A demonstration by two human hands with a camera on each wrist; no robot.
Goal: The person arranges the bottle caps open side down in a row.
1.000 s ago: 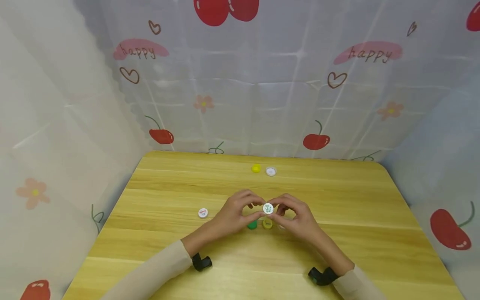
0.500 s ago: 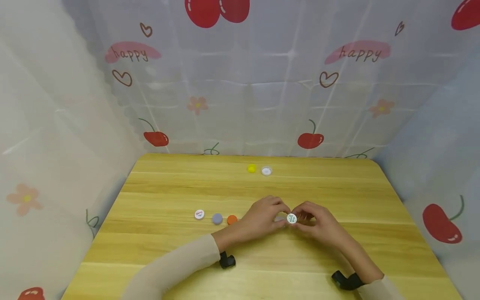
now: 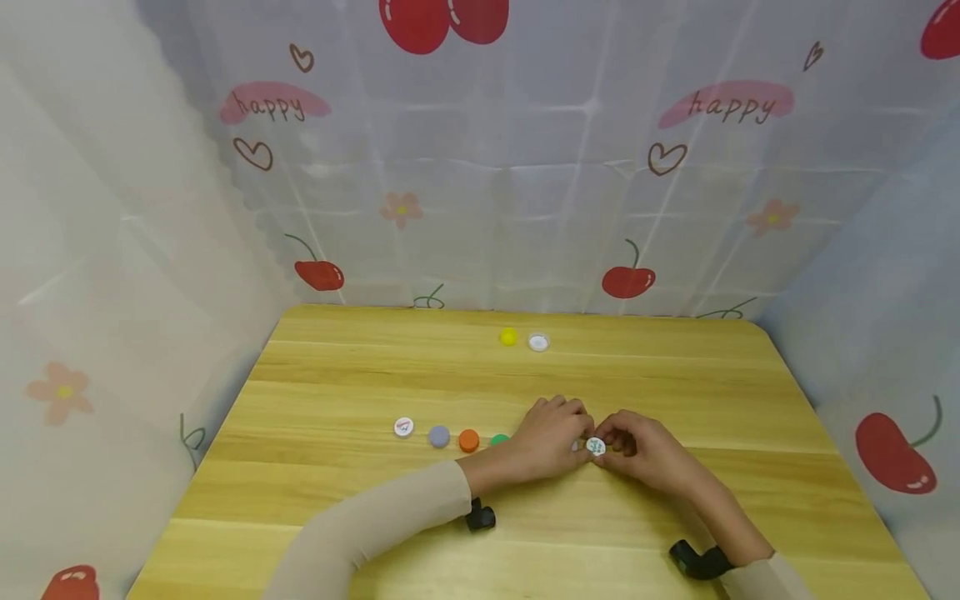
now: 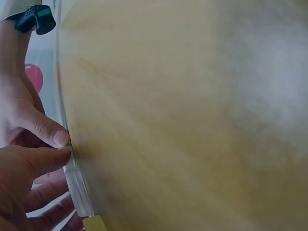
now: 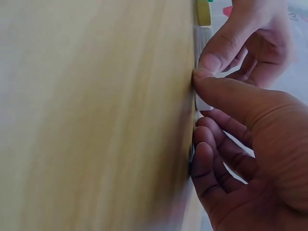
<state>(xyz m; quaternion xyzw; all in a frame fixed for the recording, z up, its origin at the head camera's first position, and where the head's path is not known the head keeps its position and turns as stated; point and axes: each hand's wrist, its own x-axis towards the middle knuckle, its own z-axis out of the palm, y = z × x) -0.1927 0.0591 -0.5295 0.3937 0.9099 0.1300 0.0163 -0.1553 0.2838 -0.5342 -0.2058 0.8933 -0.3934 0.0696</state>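
A white bottle cap (image 3: 596, 446) with green print sits face up at the right end of a row of caps, on or just over the table. My right hand (image 3: 651, 451) pinches its right side between thumb and fingers. The left hand (image 3: 550, 440) holds its left side, and the two thumbs meet at its near edge in both wrist views. A clear ribbed cap (image 4: 79, 192) stands just left of it, largely hidden behind the left fingers. Beyond that, a yellow cap (image 5: 203, 13) shows in the wrist views but is covered by the left hand in the head view.
Leftward along the row lie a green cap (image 3: 500, 439), an orange cap (image 3: 468, 441), a lavender cap (image 3: 438, 436) and a white cap (image 3: 403, 427) with red print. Farther back are a bright yellow cap (image 3: 508, 337) and a clear-rimmed white cap (image 3: 538, 342). Patterned curtains surround the wooden table (image 3: 360, 358).
Both hands have carried the white cap with green print rightward and down to the row's right end. The lavender, orange and part of the green cap have come out from behind the left arm.
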